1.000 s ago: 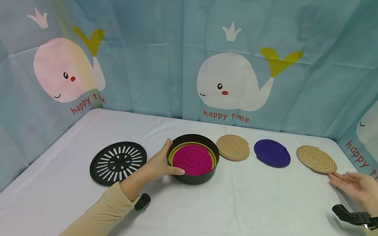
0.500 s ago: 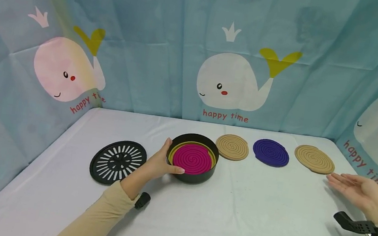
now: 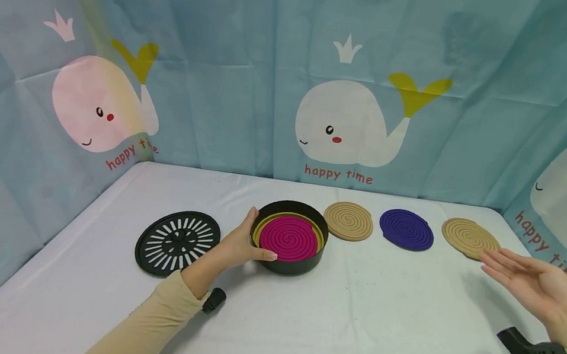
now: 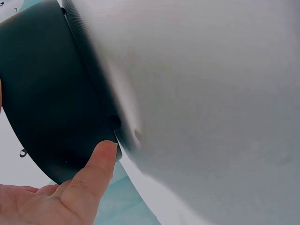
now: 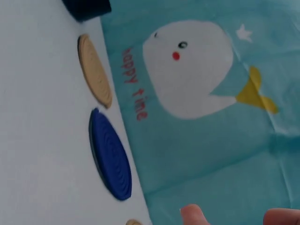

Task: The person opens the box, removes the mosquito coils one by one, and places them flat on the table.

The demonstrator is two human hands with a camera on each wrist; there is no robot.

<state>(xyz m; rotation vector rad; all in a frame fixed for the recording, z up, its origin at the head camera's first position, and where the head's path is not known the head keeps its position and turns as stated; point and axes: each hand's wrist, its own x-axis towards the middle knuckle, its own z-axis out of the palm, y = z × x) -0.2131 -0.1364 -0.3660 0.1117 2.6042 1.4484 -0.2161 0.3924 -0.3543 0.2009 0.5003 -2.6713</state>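
Observation:
My left hand (image 3: 239,248) holds a round black coaster holder (image 3: 289,268) by its left side, thumb at the front. Inside lies a pink spiral coaster (image 3: 288,239) on top, with a yellow one (image 3: 321,237) showing around it. In the left wrist view, the thumb presses on the holder's dark outer wall (image 4: 51,89). Over at the right, my right hand (image 3: 538,285) hovers above the table, fingers straight and holding nothing. Its fingertips overlap the edge of a tan spiral coaster (image 3: 469,237) in the head view. Only two of its fingertips show in the right wrist view.
A purple coaster (image 3: 405,229) and another tan coaster (image 3: 347,221) lie along the table's back, right of the holder. To the left, a black slotted disc (image 3: 179,241) lies flat, partly behind the left forearm. A whale-print curtain (image 3: 216,114) encloses the white table (image 3: 348,341).
My right hand has lifted off the right tan coaster's edge and shifted slightly left and nearer. The left hand and the coaster holder have stayed in place.

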